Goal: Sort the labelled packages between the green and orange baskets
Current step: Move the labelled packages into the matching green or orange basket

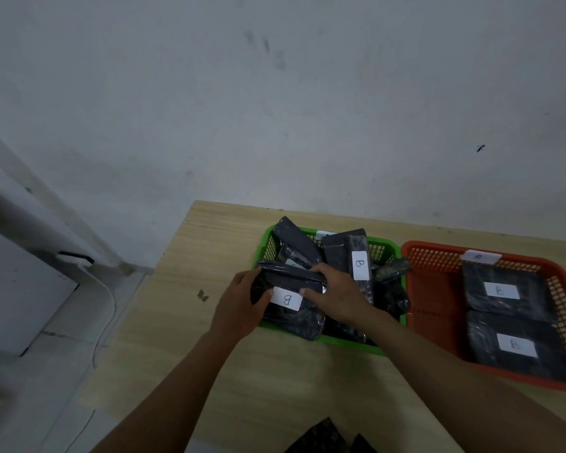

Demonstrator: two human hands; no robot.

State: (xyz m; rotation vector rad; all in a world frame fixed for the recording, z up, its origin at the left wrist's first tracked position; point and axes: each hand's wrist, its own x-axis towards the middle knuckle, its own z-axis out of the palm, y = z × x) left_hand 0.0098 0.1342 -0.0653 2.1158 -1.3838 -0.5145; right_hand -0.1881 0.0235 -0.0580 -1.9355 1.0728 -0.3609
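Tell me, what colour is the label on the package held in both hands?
White, with a letter B, on the black package; the head view shows it.

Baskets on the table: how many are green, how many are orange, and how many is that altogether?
Green plastic mesh basket, heaped with black wrapped packages: 1
Orange plastic mesh basket, beside it on the right: 1
Total: 2 baskets
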